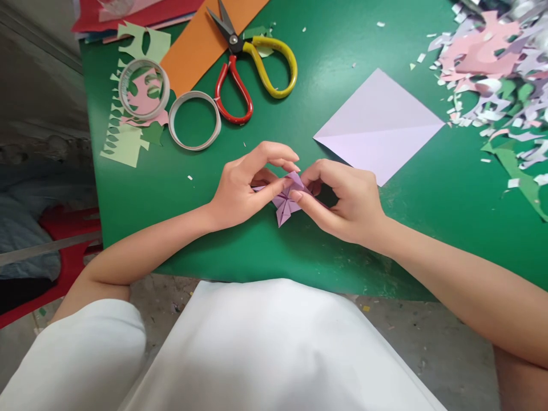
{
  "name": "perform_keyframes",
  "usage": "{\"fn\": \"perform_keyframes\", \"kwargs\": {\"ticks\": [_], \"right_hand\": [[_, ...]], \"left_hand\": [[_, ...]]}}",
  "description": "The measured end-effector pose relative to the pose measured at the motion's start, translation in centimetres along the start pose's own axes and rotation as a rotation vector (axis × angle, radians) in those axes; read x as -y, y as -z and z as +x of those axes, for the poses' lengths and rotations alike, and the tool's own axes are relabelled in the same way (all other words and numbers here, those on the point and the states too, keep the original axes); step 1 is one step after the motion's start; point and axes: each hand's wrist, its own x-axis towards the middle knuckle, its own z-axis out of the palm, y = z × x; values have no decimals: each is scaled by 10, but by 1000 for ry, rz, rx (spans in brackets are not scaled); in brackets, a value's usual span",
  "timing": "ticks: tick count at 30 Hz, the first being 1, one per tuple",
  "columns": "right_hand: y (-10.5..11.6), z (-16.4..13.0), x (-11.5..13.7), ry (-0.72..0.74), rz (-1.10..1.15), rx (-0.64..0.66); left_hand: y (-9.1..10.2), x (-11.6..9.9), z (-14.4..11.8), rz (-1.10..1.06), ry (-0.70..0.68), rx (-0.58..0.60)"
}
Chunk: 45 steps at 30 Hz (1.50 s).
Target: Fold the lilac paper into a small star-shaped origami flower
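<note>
Item: folded purple paper piece (286, 201), on the green table (342, 74) at its near edge. My left hand (240, 188) and right hand (346, 200) both pinch it; I press creases firmly, keeping edges aligned.

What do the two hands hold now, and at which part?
Both hands, left hand and right hand, pinch the small folded purple paper at its upper edge, between thumbs and fingertips.
</note>
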Motion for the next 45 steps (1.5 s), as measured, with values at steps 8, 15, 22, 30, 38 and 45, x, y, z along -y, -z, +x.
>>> {"fn": "perform_keyframes", "kwargs": {"ticks": [8, 15, 22, 30, 38, 45], "right_hand": [[-2, -1, -3, 53, -15, -19], [-3, -3, 1, 86, -4, -105], [-3, -5, 7, 82, -2, -100], [-2, -7, 9, 41, 15, -93], [-2, -7, 8, 19, -5, -75], [-2, -5, 7, 64, 0, -92]], "left_hand": [[0, -2, 1, 316, -236, -86], [-2, 0, -3, 416, -333, -103], [-1, 1, -5, 527, -349, -88], [-4, -1, -6, 520, -448, -114], [-4, -1, -8, 574, -388, -123], [-7, -1, -7, 507, -370, -191]]}}
